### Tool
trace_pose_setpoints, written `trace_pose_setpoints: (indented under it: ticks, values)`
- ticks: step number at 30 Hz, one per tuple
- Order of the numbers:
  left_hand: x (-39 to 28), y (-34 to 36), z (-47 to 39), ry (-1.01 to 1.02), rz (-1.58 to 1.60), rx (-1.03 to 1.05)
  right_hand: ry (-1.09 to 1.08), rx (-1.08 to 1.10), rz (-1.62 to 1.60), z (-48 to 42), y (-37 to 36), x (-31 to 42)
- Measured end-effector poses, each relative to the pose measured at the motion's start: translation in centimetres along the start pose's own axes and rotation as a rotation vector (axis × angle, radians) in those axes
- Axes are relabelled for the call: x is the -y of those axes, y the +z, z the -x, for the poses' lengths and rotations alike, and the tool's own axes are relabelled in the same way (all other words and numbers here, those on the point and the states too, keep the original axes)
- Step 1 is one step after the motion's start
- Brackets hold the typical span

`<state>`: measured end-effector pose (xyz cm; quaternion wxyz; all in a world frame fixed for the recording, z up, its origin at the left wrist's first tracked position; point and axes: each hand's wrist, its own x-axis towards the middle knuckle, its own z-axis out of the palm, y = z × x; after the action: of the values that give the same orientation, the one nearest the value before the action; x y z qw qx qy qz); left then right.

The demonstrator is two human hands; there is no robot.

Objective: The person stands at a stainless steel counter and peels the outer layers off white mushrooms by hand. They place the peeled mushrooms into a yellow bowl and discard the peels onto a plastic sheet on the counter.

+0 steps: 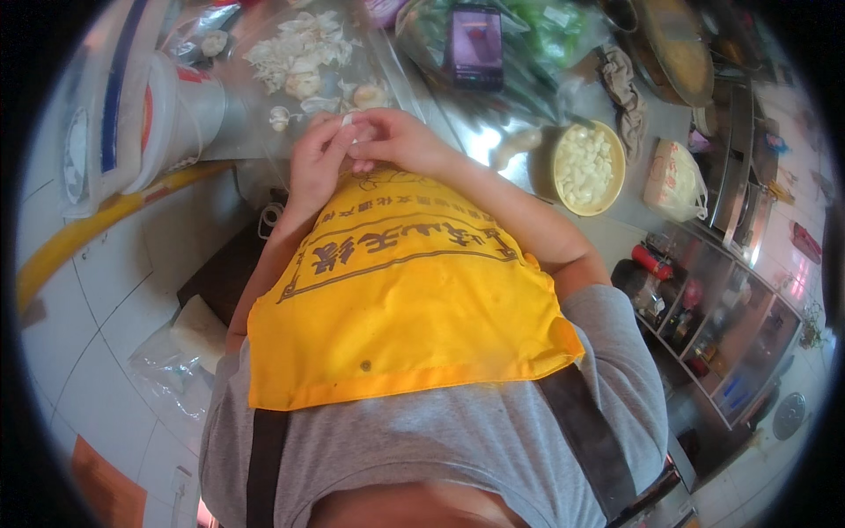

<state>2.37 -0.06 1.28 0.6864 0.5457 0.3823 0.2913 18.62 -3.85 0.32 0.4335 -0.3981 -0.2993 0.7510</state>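
Both my hands meet above the top of a yellow apron (409, 310), at the counter's near edge. Between the fingertips of my left hand (320, 148) and my right hand (393, 138) is a small white garlic clove (347, 120); both hands pinch at it. Just beyond them lie garlic bulbs (303, 82), a further bulb (370, 96) and a small piece of garlic (280, 119). A heap of papery garlic skins (310, 39) spreads behind. To the right, a yellow bowl (619, 173) holds many peeled cloves (583, 165).
White plastic tubs (191, 109) stand at the left. A phone (476, 46) with a lit screen rests on bagged green vegetables (535, 79). Right of the bowl are a crumpled cloth (624, 92) and a white plastic bag (673, 179); a large round wooden board (673, 49) lies beyond.
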Motion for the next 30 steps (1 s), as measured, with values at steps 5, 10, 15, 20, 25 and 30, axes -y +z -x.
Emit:
trace_pose_setpoints:
  ticks: [5,10,15,20,25,30]
  values:
    - [0.5,-0.5,-0.2,-0.038,-0.039,-0.024,-0.040,-0.199,0.238,0.1,-1.2,-0.3]
    - [1.5,-0.4,0.2,-0.063,-0.019,-0.063,-0.153,-0.198,0.263,0.3,-0.7,-0.3]
    - [2.3,-1.0,0.0,-0.037,-0.116,-0.033,-0.193,-0.203,0.345,0.2,-0.5,-0.6]
    - [2.0,-0.4,-0.1,-0.008,-0.075,-0.054,-0.324,-0.259,0.593,0.5,-0.1,0.0]
    - [2.0,-0.8,0.1,-0.203,0.086,0.064,-0.286,-0.259,0.608,0.9,-0.1,0.4]
    - [1.9,-0.9,0.2,-0.208,0.121,0.055,-0.262,-0.239,0.652,1.3,0.3,0.9]
